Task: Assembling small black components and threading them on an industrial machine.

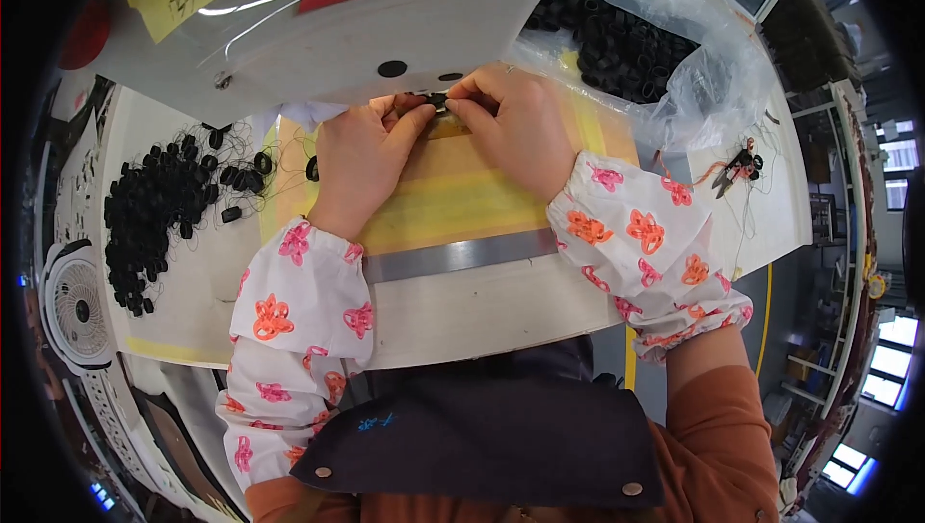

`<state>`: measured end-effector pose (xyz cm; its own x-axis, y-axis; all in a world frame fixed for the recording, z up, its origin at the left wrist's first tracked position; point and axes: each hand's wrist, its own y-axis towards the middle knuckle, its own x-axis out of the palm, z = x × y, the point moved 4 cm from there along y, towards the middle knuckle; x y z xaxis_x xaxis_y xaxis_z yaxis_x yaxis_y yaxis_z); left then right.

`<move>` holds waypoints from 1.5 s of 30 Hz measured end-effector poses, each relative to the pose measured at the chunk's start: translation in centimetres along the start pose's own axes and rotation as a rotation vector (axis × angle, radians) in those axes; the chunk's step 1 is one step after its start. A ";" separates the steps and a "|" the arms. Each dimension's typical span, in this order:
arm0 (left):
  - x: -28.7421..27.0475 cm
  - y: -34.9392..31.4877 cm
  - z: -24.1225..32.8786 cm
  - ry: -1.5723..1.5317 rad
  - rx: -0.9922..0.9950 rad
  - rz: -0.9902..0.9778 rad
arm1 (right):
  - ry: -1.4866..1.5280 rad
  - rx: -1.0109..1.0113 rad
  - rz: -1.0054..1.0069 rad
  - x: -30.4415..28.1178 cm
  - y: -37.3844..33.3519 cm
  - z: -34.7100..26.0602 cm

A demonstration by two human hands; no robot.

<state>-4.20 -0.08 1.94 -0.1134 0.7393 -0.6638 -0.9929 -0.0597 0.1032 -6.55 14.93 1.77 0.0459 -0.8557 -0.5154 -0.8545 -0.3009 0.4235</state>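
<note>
Black elastic loop (438, 99): we pinch it with left hand (361, 152) and right hand (511, 123) under the sewing machine (318, 32). Finished loops (159, 205) lie left; the bag (626, 46) remains well stocked.

White worktable (771, 205), small fan (82, 311), bright windows (891, 345) at right.

White sleeve covers (308, 301) with pink-orange flowers, lower centre; black loops (164, 200) at left; yellow tape (453, 196) centre; navy apron (482, 436) below.
</note>
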 end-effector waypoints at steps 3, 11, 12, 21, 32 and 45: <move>0.0 0.1 0.0 -0.011 0.031 0.001 | -0.009 -0.018 0.009 0.0 0.0 0.0; -0.1 0.2 -0.3 0.044 0.021 -0.030 | 0.039 -0.031 0.040 -0.2 0.2 -0.6; 0.0 0.3 -0.3 0.045 0.003 -0.041 | 0.037 -0.026 0.042 -0.2 0.2 -0.5; 0.2 0.4 -0.4 0.017 -0.007 -0.053 | 0.007 -0.041 0.030 -0.5 0.3 -0.4; 0.3 0.4 -0.8 -0.018 -0.011 -0.043 | -0.074 -0.031 -0.018 -0.4 0.6 -0.3; 0.2 0.4 -1.4 0.028 -0.017 -0.029 | -0.052 0.025 -0.061 -0.1 0.9 0.1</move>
<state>-4.65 -0.95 0.82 -0.0852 0.7219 -0.6867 -0.9962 -0.0501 0.0709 -7.40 14.79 2.16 0.0716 -0.8127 -0.5782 -0.8638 -0.3404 0.3715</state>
